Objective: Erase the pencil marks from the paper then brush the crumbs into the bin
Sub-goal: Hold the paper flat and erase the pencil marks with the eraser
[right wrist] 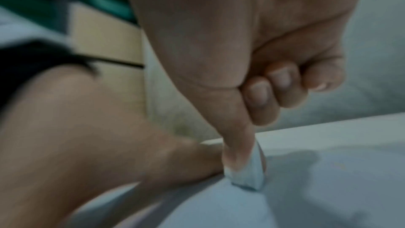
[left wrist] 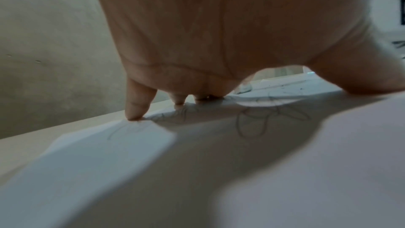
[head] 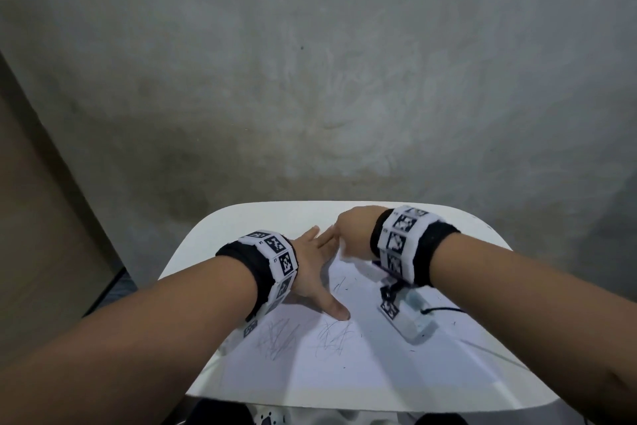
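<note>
My right hand (head: 355, 228) pinches the eraser (right wrist: 247, 174) down on the paper (head: 344, 369) near the table's (head: 213, 235) far edge. My left hand (head: 315, 269) lies flat, pinning the sheet. The remaining scribbles (head: 310, 335) lie toward the near edge, closer to my left thumb.

Showing dim, cool, even light across the head view, with the grey wall (head: 310, 62) darkening toward the lower left. Casting soft shadows beneath both forearms onto the paper (head: 344, 366) and the white surface (head: 220, 217). Bending at the edges from the wide lens, stretching the arms outward. Blurring heavily in the right wrist view, smearing the eraser (right wrist: 252, 174) and the fingers (right wrist: 278, 79). Falling out of focus in the near foreground of the left wrist view, leaving a broad shadow of the left hand (left wrist: 208, 32) over faint pencil marks (left wrist: 252, 124).
</note>
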{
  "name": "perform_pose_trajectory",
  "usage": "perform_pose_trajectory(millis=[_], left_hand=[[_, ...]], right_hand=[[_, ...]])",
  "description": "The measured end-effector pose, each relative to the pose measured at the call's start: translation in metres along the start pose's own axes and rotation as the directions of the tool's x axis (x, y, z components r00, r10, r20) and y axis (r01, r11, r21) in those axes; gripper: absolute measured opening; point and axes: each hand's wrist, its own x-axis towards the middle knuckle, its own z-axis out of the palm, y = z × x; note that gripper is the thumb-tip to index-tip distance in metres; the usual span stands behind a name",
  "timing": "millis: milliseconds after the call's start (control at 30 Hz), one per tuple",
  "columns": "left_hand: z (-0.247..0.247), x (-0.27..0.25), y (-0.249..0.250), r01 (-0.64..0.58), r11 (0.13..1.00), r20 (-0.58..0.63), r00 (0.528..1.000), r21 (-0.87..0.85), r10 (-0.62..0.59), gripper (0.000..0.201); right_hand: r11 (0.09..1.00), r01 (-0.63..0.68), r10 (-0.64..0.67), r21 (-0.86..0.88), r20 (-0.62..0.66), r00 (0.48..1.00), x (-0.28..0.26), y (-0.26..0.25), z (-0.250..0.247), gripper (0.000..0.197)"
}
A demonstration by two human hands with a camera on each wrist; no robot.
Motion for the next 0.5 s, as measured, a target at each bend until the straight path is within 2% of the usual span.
perform_pose_trajectory(millis=[67, 100, 167, 233, 300, 400, 500], left_hand=[[0.0, 0.0, 0.0, -0.001, 1.0, -0.004, 1.0, 0.009, 0.001, 0.132], [0.0, 0.0, 0.0, 0.002, 1.0, -0.004, 1.0, 0.01, -0.002, 0.132], [0.001, -0.001, 0.001, 0.007, 1.0, 0.0, 1.0, 0.008, -0.007, 0.132], [0.0, -0.002, 0.002, 0.003, 1.0, -0.002, 1.0, 0.009, -0.003, 0.132], [0.0, -0.003, 0.002, -0.003, 1.0, -0.006, 1.0, 0.016, 0.003, 0.132], [0.002, -0.003, 0.001, 0.001, 1.0, -0.021, 1.0, 0.003, -0.001, 0.131], [0.002, -0.002, 0.001, 0.001, 1.0, -0.014, 1.0, 0.016, -0.001, 0.132]], right_hand=[[0.994, -0.095, 0.091, -0.05, -0.079, 0.993, -0.002, 0.01, -0.002, 0.008], [0.99, -0.13, 0.123, -0.055, -0.112, 0.986, -0.002, 0.014, -0.001, 0.012], [0.992, -0.108, 0.102, -0.071, -0.09, 0.991, -0.007, 0.006, 0.0, 0.015], [0.999, -0.046, 0.044, -0.029, -0.048, 0.998, -0.017, 0.001, -0.001, 0.004], [0.997, -0.083, 0.083, 0.006, -0.062, 0.995, -0.015, 0.018, -0.001, 0.018], [0.979, -0.198, 0.193, -0.049, -0.096, 0.977, -0.013, 0.029, 0.006, 0.017], [0.986, -0.152, 0.151, -0.06, -0.026, 0.988, -0.029, 0.01, 0.005, 0.015]])
